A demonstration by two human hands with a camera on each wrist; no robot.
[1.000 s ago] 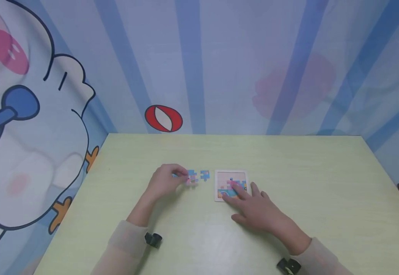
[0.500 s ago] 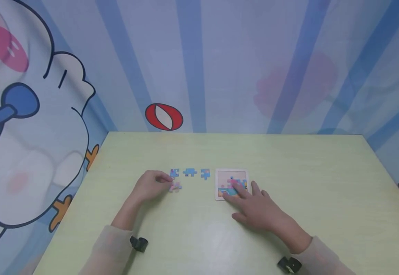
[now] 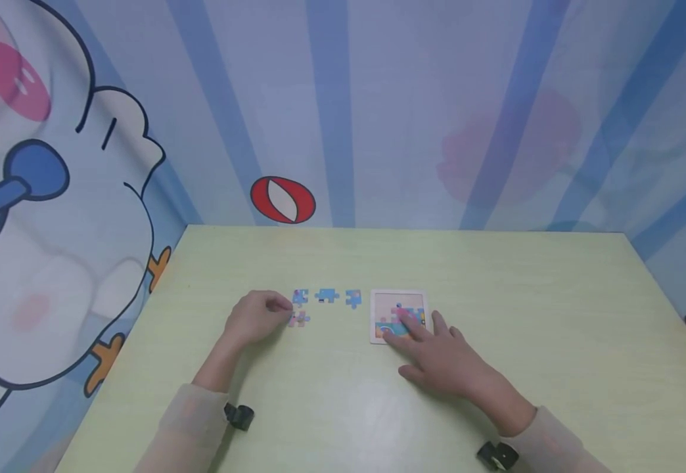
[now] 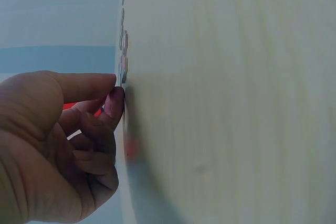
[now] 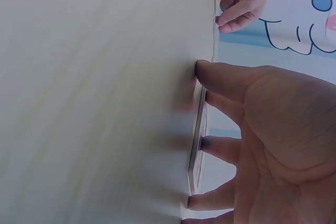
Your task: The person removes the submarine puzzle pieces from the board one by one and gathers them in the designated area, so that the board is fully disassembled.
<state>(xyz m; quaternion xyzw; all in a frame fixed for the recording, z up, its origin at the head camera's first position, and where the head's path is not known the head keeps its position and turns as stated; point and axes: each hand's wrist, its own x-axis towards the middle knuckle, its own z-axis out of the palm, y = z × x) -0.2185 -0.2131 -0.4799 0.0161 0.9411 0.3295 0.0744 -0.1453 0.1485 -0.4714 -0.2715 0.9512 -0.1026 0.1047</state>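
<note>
My left hand [image 3: 256, 317] pinches the left edge of a pink puzzle piece [image 3: 300, 319] that lies on the table. Just beyond it sits a blue and purple puzzle piece [image 3: 300, 296]. To the right of that, two blue puzzle pieces [image 3: 326, 296] lie flat and apart. In the left wrist view, thumb and forefinger of the left hand [image 4: 63, 140] come together beside pieces seen edge-on. My right hand [image 3: 446, 364] is spread, and its fingertips rest on a white-framed puzzle board [image 3: 399, 291]. Its fingers cover part of the assembled picture. The right wrist view shows the board edge-on [image 5: 197, 135].
A pale yellow-green table [image 3: 526, 282] carries everything and meets a blue striped backdrop [image 3: 390, 118] at its far edge. Cartoon birds are printed on the side panels [image 3: 53, 276]. A small black device [image 3: 239, 416] is worn at each wrist.
My left hand has moved left, bringing the pink piece away from the bunched pieces, which now lie apart. It has since shifted slightly with the piece. The right hand stays on the board.
</note>
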